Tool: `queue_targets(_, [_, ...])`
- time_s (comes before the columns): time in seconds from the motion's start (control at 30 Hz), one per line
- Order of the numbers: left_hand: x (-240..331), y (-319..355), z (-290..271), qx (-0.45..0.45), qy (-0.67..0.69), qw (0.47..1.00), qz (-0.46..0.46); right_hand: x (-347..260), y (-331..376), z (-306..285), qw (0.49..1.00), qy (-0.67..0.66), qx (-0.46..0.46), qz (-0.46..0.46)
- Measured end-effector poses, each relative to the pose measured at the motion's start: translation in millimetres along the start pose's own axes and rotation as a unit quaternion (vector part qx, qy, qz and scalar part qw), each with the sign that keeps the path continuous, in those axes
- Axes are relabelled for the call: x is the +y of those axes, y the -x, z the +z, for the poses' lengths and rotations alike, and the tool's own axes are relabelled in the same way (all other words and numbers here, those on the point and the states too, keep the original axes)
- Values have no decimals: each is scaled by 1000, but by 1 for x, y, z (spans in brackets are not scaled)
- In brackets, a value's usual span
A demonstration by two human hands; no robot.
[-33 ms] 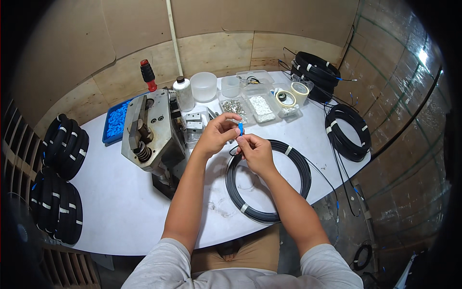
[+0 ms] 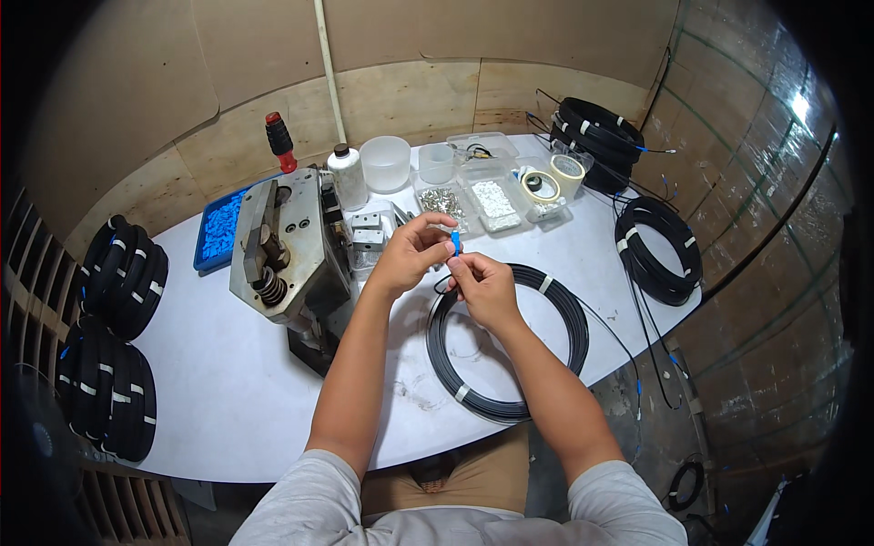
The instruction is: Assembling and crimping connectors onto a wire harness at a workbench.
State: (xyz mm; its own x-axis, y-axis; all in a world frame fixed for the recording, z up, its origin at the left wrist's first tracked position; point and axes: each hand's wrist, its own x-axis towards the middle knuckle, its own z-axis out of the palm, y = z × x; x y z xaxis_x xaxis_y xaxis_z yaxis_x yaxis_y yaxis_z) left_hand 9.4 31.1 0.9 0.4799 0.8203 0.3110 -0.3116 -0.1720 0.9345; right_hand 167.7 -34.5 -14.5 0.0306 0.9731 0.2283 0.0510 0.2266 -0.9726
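Between the fingertips of my left hand (image 2: 414,257) a small blue connector piece (image 2: 456,241) stands roughly upright. My right hand (image 2: 484,287) pinches just below it, apparently on the end of a thin black cable; the fingers hide most of that end and how it meets the blue piece. A coil of black cable (image 2: 577,332), bound with white bands, lies flat on the table under my right forearm. One loop of it rises beside the right hand's fingers.
A metal press (image 2: 300,227) with a red-and-black handle stands left, beside a blue tray (image 2: 215,264) of blue pieces. Behind are a white bottle (image 2: 346,173), clear tubs (image 2: 386,164), boxes of small parts (image 2: 496,205) and tape rolls (image 2: 567,171). More cable coils (image 2: 657,250) lie at both sides.
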Motion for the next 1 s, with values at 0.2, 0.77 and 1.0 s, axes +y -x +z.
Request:
queue_targets(0.2, [1, -1, 6, 9, 3, 1000, 10, -2, 0, -1, 1000, -15, 9, 6])
queue_targets(0.77, [2, 0, 2, -6, -7, 1000, 6, -1, 0, 0, 1000, -11, 4, 9])
queue_targets(1.0, [3, 0, 4, -8, -11, 1000, 13, 2, -1, -1, 1000, -9, -1, 3])
